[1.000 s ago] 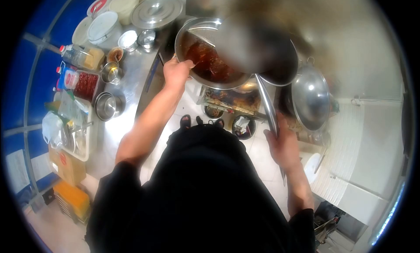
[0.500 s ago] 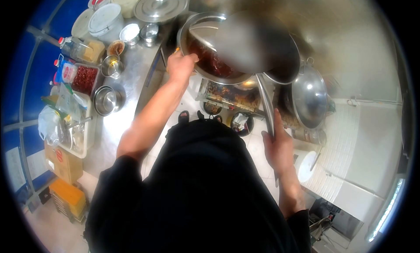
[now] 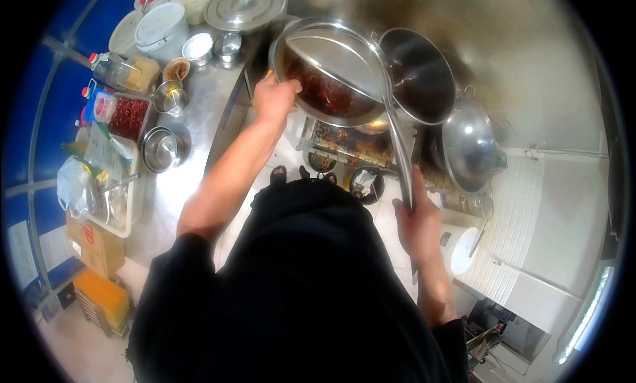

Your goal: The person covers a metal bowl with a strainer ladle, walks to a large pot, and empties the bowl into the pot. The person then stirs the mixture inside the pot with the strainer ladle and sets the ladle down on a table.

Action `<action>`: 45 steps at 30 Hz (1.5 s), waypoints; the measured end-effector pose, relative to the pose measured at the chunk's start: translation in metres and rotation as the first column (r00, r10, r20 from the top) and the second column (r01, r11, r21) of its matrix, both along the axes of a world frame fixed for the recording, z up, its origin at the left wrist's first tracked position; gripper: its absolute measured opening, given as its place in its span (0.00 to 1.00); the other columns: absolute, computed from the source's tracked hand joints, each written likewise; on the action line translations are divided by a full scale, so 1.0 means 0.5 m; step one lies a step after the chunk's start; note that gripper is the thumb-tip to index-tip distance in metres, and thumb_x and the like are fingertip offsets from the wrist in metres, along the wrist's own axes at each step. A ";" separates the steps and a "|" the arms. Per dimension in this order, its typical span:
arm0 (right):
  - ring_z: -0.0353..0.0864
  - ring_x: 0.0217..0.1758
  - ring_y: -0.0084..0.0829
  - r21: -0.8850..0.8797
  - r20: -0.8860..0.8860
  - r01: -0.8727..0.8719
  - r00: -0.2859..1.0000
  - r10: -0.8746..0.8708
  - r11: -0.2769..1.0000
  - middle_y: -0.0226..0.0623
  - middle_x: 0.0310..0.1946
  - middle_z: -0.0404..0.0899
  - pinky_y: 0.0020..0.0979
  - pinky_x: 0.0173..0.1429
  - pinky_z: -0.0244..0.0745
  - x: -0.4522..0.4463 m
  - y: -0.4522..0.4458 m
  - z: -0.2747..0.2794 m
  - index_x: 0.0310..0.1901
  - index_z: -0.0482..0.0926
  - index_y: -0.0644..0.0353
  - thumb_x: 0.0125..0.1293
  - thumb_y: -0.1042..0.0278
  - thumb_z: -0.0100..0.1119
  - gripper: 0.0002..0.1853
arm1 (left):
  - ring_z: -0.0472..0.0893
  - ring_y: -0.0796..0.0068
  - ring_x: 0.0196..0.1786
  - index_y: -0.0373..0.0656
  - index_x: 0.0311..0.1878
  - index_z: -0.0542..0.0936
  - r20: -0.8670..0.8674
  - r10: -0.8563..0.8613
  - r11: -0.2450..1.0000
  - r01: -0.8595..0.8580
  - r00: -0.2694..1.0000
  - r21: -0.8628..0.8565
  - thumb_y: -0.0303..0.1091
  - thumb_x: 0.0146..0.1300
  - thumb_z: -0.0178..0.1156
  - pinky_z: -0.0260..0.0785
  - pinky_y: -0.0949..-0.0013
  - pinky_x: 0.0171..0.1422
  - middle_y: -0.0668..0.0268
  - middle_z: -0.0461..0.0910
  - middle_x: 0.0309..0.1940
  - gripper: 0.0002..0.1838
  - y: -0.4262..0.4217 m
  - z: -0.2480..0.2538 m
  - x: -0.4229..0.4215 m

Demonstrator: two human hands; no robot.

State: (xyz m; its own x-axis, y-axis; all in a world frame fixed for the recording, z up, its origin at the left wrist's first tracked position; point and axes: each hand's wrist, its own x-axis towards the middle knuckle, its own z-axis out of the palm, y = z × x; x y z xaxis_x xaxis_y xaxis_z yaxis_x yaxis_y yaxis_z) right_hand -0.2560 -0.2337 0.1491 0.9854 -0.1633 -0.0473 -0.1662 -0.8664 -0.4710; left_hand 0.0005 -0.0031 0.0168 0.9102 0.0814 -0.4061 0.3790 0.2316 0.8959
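A steel wok (image 3: 311,111) holds dark red-brown, glossy contents. At its near left rim, my left hand (image 3: 275,95) is closed on the wok's edge, with a bit of yellowish material showing by the fingers. My right hand (image 3: 421,227) wraps around the long handle of a large metal ladle (image 3: 401,151). The ladle's wide head lies tilted over the wok, covering the far part of it. Whether the head has holes cannot be made out.
A dark empty wok (image 3: 417,75) stands to the right, beyond it a shiny metal bowl (image 3: 469,144). On the left steel counter (image 3: 192,138) are metal pots (image 3: 161,150), a tub of red chillies (image 3: 129,116) and white buckets (image 3: 161,28). A bin (image 3: 366,186) sits on the floor below.
The steam that hid the ladle's head and part of the right wok has thinned. My right hand and the handle have shifted slightly left. My left hand stays at the wok's rim.
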 end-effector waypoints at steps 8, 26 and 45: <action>0.91 0.40 0.52 0.023 -0.013 -0.001 1.000 0.001 1.000 0.53 0.42 0.89 0.43 0.46 0.85 -0.014 0.010 0.003 0.81 0.59 0.64 0.68 0.75 0.66 0.41 | 0.85 0.69 0.36 0.34 0.43 0.85 -0.004 0.019 1.000 -0.019 1.000 -0.019 0.20 0.58 0.64 0.80 0.64 0.41 0.60 0.87 0.37 0.09 0.005 -0.008 -0.009; 0.90 0.38 0.55 -0.022 -0.049 -0.086 0.995 0.085 0.996 0.55 0.40 0.88 0.44 0.43 0.85 -0.012 0.011 -0.021 0.81 0.59 0.64 0.68 0.75 0.66 0.42 | 0.84 0.71 0.36 0.35 0.48 0.85 -0.045 0.081 0.997 -0.081 0.996 -0.004 0.21 0.60 0.63 0.75 0.67 0.37 0.61 0.87 0.39 0.13 0.068 -0.030 -0.055; 0.88 0.42 0.57 0.106 -0.041 -0.682 0.724 0.688 0.724 0.58 0.45 0.86 0.46 0.47 0.83 -0.123 -0.131 -0.094 0.80 0.61 0.62 0.67 0.71 0.67 0.42 | 0.82 0.71 0.37 0.31 0.44 0.86 -0.024 0.622 0.777 -0.614 0.783 0.138 0.23 0.57 0.65 0.74 0.67 0.44 0.60 0.87 0.36 0.12 0.130 -0.114 -0.597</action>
State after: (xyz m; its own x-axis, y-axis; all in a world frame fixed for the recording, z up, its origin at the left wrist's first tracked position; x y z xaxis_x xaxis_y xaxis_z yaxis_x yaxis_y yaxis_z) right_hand -0.3175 -0.2994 0.1021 0.8203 0.5622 -0.1046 0.4221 -0.7187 -0.5526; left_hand -0.2981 0.0619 -0.0399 0.6200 0.6676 -0.4123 0.2480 0.3318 0.9102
